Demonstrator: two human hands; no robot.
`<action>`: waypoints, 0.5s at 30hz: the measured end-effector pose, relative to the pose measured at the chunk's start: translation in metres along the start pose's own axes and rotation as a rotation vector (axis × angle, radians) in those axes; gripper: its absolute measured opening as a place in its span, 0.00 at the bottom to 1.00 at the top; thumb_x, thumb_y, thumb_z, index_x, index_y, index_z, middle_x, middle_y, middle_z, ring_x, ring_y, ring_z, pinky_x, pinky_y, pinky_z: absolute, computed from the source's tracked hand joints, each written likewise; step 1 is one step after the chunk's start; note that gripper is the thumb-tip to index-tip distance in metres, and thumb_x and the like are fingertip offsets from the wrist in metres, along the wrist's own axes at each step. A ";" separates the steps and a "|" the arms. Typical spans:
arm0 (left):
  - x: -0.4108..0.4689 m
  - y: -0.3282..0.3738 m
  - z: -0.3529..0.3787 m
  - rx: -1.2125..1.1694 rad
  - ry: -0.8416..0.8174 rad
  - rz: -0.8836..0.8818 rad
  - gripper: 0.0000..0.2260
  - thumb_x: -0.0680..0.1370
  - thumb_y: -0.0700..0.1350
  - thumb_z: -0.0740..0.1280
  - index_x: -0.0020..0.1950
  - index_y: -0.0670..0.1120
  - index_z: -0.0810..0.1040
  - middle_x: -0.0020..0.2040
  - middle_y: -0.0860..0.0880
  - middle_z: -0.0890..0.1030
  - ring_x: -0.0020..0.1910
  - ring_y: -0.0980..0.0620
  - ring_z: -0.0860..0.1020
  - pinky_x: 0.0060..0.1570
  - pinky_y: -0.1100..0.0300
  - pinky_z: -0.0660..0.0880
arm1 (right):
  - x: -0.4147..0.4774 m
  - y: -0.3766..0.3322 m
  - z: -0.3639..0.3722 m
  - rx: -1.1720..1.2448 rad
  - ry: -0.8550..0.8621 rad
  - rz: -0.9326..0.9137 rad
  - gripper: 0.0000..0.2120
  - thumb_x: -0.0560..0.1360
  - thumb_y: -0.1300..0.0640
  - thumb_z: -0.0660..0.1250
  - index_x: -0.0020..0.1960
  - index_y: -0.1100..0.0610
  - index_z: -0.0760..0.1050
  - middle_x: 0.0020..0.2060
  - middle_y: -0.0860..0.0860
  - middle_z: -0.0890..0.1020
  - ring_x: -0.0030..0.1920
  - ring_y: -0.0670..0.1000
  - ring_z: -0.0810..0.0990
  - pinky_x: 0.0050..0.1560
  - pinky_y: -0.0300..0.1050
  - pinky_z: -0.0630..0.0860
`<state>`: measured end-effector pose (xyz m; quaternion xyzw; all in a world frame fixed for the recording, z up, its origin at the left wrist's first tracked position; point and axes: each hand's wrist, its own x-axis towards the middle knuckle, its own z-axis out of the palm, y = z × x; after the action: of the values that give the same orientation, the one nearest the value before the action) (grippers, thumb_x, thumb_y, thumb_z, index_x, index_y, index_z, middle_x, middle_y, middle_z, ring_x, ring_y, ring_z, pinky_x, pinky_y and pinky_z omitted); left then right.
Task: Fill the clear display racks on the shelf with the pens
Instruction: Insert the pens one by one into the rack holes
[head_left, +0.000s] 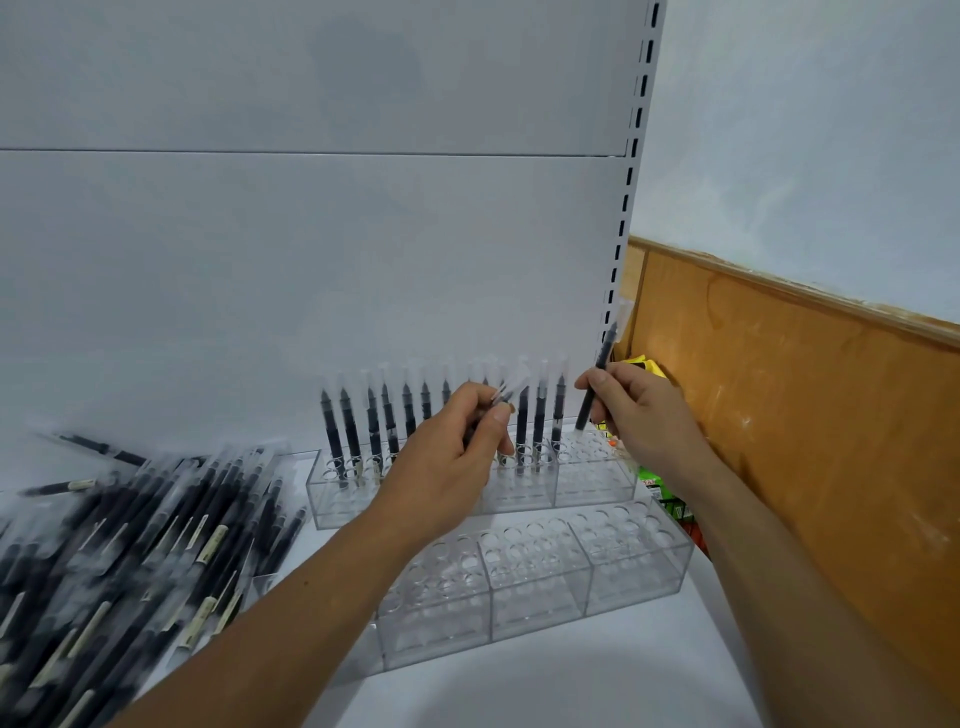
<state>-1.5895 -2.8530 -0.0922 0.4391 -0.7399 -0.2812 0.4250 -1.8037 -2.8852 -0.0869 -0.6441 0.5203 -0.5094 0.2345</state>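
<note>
Two clear display racks stand on the white shelf. The back rack (592, 480) holds a row of several black pens (350, 426) upright along its rear holes. The front rack (628, 566) has no pens in it. My right hand (644, 415) pinches one black pen (597, 382), tilted, its lower tip at a hole in the back rack's right section. My left hand (457, 457) grips a few pens (506, 392) in front of the back rack's middle. A pile of loose black pens (135, 545) lies on the shelf at the left.
The white shelf back panel (311, 234) rises behind the racks, with a slotted upright (631, 156) at its right edge. A wooden board (805, 415) stands to the right. Colourful packets (654, 480) sit between the shelf and the board.
</note>
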 end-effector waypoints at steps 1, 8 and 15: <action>0.000 0.000 0.000 0.000 0.000 -0.001 0.06 0.81 0.57 0.55 0.50 0.60 0.71 0.42 0.61 0.81 0.32 0.53 0.74 0.43 0.46 0.77 | 0.000 0.000 0.000 -0.004 0.000 -0.003 0.11 0.82 0.54 0.59 0.46 0.50 0.79 0.31 0.49 0.77 0.30 0.49 0.69 0.32 0.46 0.67; -0.001 0.001 0.000 -0.010 -0.004 -0.007 0.07 0.81 0.58 0.55 0.51 0.60 0.71 0.42 0.61 0.81 0.33 0.54 0.75 0.45 0.45 0.78 | -0.001 0.002 0.005 -0.210 -0.130 -0.012 0.13 0.82 0.53 0.60 0.41 0.52 0.77 0.30 0.46 0.79 0.28 0.46 0.71 0.30 0.38 0.67; -0.001 0.001 -0.001 -0.019 -0.005 -0.011 0.07 0.81 0.57 0.56 0.50 0.59 0.71 0.42 0.60 0.81 0.33 0.55 0.74 0.45 0.45 0.78 | 0.001 0.003 -0.003 -0.397 -0.182 -0.094 0.22 0.79 0.50 0.65 0.28 0.41 0.65 0.30 0.43 0.69 0.36 0.42 0.69 0.42 0.41 0.64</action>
<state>-1.5891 -2.8519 -0.0918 0.4384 -0.7357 -0.2919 0.4259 -1.8080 -2.8861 -0.0873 -0.7444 0.5566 -0.3469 0.1251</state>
